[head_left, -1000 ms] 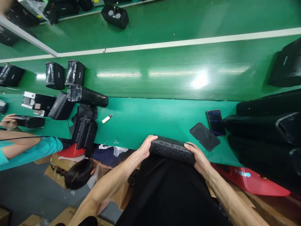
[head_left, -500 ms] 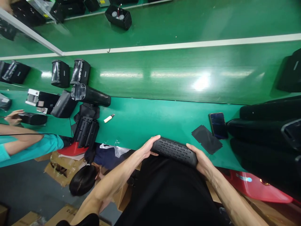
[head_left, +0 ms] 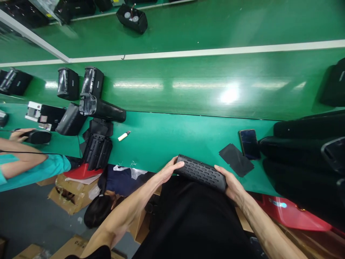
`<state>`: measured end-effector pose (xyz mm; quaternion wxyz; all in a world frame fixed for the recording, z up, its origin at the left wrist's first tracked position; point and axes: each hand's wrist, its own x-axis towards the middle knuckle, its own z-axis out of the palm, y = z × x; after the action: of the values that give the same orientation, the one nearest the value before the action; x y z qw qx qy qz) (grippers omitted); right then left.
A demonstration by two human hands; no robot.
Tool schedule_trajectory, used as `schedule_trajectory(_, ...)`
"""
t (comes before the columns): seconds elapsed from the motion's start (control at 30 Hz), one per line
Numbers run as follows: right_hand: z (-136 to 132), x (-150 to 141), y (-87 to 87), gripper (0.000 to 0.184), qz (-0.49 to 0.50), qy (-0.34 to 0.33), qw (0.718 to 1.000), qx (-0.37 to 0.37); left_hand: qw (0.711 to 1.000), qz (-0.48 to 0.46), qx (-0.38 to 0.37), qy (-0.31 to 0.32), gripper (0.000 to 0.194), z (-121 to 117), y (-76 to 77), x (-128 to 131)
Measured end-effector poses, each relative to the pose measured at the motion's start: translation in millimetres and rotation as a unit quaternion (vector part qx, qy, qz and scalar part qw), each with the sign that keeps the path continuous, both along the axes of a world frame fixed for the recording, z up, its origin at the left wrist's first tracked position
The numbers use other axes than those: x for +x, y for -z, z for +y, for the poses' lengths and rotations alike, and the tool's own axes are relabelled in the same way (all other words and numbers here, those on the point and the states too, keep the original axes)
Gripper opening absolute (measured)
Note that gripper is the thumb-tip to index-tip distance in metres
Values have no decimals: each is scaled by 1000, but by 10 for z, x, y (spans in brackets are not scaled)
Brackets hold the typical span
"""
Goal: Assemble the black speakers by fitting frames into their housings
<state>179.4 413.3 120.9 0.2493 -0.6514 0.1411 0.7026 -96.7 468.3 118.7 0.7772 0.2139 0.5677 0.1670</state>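
Observation:
I hold a long black perforated speaker grille (head_left: 201,172) by its two ends at the near edge of the green table (head_left: 167,140). My left hand (head_left: 169,170) grips its left end, fingers curled over the top. My right hand (head_left: 231,182) wraps around the right end. The part lies slightly tilted, left end higher, just above my dark shirt.
A phone (head_left: 249,144) and a flat black sheet (head_left: 236,159) lie to the right. Long black housings (head_left: 304,151) stack at far right. More black speaker parts (head_left: 93,108) and a small lighter (head_left: 124,135) sit to the left, beside a co-worker's arm (head_left: 24,158). A red tray (head_left: 288,212) sits low right.
The grille has turned in my hands so its perforated face shows more. The co-worker at left shifted a hand slightly.

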Motion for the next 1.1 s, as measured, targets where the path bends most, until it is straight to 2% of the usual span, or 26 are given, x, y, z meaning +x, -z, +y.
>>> schedule_trajectory(0.1, 0, 29, 26, 23, -6, 1, 1000, 8, 998, -44, 43, -10, 74, -28, 31, -23)
schedule_trajectory(0.23, -40, 37, 13, 27, -8, 3, 1000, 18, 996, -17, 87, -22, 80, -79, 85, -27)
schedule_trajectory(0.3, -102, 42, -14, 38, -3, 9, 999, 43, 995, -5, 95, -17, 82, -78, 88, -37)
schedule_trajectory(0.37, -175, 68, -42, 59, -2, 4, 996, 94, 995, -3, 100, -17, 80, -53, 77, -52)
schedule_trajectory(0.47, -237, 149, -59, 81, -22, -70, 983, 167, 995, -14, 97, -36, 81, 2, 56, -73)
schedule_trajectory(0.57, -196, 227, -55, 80, -65, -149, 965, 207, 994, -17, 95, -48, 94, 73, 42, -90)
schedule_trajectory(0.67, -52, 225, -55, 74, -98, -170, 949, 246, 992, 9, 121, -40, 92, 228, 41, -113)
schedule_trajectory(0.73, 117, 171, -55, 71, -95, -152, 947, 267, 988, 35, 149, -31, 87, 415, 54, -127)
schedule_trajectory(0.8, 372, 97, -43, 70, -78, -96, 955, 271, 984, 50, 167, -29, 90, 657, 79, -126)
schedule_trajectory(0.93, 1174, 48, -12, 59, -73, 9, 963, 258, 978, 73, 177, -84, 106, 1083, 103, -85)
schedule_trajectory(1.0, 1655, 124, -62, 41, -89, 32, 960, 262, 966, 110, 194, -130, 98, 1140, 61, -73)
schedule_trajectory(1.1, 2307, 355, -220, 9, -107, 64, 953, 275, 942, 177, 214, -190, 82, 1026, -51, -130)
